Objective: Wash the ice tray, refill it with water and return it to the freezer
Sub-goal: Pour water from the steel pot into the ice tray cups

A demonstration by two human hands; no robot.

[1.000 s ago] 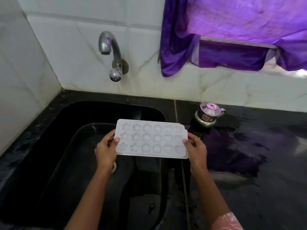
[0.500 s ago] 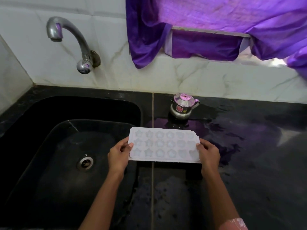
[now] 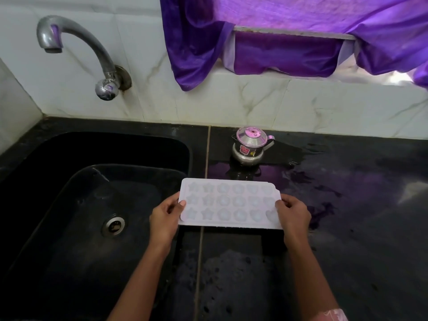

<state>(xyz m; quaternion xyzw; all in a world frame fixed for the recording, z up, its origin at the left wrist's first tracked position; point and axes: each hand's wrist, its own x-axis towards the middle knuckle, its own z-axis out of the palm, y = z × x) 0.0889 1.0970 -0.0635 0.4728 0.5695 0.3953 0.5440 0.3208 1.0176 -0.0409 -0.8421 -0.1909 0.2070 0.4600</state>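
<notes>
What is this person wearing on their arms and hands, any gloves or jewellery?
No gloves: the left hand and right hand are bare, and no ring, watch or bangle shows. Both forearms are uncovered. Only the right arm shows clothing: the edge of a pink sleeve with a pale pattern, near the elbow.

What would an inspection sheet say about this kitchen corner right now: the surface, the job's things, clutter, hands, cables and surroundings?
Surface: black counter, wet in patches; black sink set in its left side.
Job's things: white ice tray held flat over the counter, just right of the sink; whether it holds water cannot be told. No water is seen running from the tap.
Clutter: small lidded steel pot stands on the counter behind the tray.
Grips: left hand holds the tray's left end, right hand its right end.
Cables: nothing seen.
Surroundings: white tiled wall, purple curtain above.
</notes>
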